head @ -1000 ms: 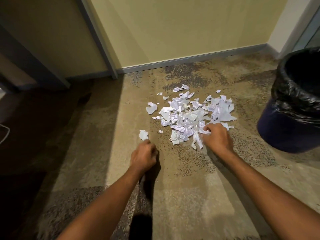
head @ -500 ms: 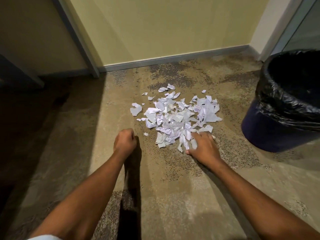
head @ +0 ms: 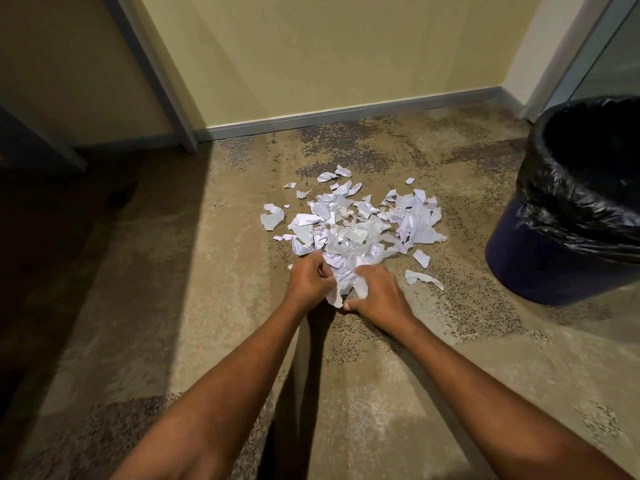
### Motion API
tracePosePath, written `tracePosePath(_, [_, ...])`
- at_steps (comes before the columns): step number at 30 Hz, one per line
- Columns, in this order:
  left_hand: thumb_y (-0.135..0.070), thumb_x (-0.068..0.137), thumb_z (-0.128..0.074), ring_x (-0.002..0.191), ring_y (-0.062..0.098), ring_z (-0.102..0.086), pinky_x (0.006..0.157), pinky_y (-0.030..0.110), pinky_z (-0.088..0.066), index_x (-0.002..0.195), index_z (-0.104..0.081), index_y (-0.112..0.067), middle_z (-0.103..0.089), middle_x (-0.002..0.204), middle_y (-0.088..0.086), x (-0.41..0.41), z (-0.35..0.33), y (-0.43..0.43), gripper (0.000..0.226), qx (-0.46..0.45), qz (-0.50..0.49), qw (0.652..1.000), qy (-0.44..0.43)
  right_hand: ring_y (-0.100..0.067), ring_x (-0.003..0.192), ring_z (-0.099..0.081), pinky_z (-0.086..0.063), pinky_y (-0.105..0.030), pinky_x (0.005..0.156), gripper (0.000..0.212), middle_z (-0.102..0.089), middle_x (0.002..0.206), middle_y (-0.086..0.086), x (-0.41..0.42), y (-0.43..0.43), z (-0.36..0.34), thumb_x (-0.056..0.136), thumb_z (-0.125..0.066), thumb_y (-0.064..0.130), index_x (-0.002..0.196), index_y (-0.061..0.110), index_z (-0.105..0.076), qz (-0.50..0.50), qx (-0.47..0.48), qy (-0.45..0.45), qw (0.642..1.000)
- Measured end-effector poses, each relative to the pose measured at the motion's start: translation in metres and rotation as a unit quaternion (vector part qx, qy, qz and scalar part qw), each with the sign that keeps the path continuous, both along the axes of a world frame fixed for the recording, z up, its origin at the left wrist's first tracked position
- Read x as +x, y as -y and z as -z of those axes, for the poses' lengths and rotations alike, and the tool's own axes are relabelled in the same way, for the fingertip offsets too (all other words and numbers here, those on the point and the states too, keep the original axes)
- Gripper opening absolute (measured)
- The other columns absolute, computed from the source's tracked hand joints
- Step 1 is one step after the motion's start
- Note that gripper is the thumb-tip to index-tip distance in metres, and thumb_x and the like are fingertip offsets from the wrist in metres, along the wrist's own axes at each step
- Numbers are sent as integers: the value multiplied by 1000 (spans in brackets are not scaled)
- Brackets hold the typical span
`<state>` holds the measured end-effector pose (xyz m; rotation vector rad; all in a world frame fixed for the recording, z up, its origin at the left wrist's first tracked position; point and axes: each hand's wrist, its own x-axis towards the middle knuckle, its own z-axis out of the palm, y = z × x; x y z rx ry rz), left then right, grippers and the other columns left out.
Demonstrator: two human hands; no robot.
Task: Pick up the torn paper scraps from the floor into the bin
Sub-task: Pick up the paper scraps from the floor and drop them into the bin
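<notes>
Both forearms came in from the bottom edge, elbows cut off. Left hand (head: 307,282) and right hand (head: 377,296) sat side by side at the near edge of the paper scraps (head: 353,230). The fingers of both were curled round a bunch of white pieces between them. Fingertips were buried in paper, so exact grip was hard to read. Remaining scraps lay in a loose heap on the floor (head: 166,306) just beyond the hands, strays around it, one long strip (head: 423,278) to the right. Bin (head: 540,271) stood right of the heap, apart from it, cut off by the frame edge. Black liner (head: 568,202) was folded over its rim; inside too dark to tell contents. Floor was mottled tan carpet, left part in shadow. Beyond: yellow wall (head: 329,46), grey baseboard (head: 346,116), slanted grey post (head: 152,67).
</notes>
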<state>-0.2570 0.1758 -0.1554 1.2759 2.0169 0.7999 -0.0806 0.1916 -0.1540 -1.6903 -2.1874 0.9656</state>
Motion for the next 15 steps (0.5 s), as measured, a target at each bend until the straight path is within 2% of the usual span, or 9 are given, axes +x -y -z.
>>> tracePosePath(3, [1,75,-74,74,22,-72,62,36,-58,76,-69,-13,-74,76,2,4,3,1,15,-7,0,1000,20,-23,126,-52,-49,-37,91,90,-51,140,-1,-10,-1,1,71,-96,28,149,27,-49,17,-24,-56,998])
tracePosePath(6, [2,75,-72,63,24,-72,60,40,-60,77,-68,-9,-75,72,6,10,10,7,12,2,-17,996,86,-20,117,-55,-54,-38,89,92,-51,129,6,-17,-3,-1,67,-97,24,147,29,-51,41,-41,-100,993])
tracePosePath(9, [2,78,-72,61,15,-66,58,34,-55,79,-68,-5,-73,73,7,18,10,12,8,13,-44,989,144,-11,103,-58,-51,-24,75,70,-57,126,6,-17,-4,-2,71,-95,18,133,28,-64,42,-50,-131,989])
tracePosePath(11, [2,78,-72,64,16,-65,60,34,-56,79,-68,-6,-71,73,5,21,6,13,9,9,-48,981,187,-10,105,-60,-50,-23,75,59,-60,127,7,-14,-3,-3,73,-92,14,125,29,-68,45,-59,-142,987])
tracePosePath(13, [4,78,-71,66,21,-65,64,37,-57,83,-68,-2,-70,74,9,22,0,15,8,2,-49,972,231,-13,114,-61,-50,-26,82,56,-62,132,7,-11,-2,-6,75,-88,11,125,29,-69,57,-66,-148,985])
tracePosePath(15, [5,79,-72,65,23,-64,63,36,-56,83,-69,-3,-69,73,10,24,-10,15,10,5,-50,966,253,-14,119,-60,-47,-22,83,56,-62,135,5,-7,-3,-15,77,-85,8,127,26,-69,60,-69,-160,983])
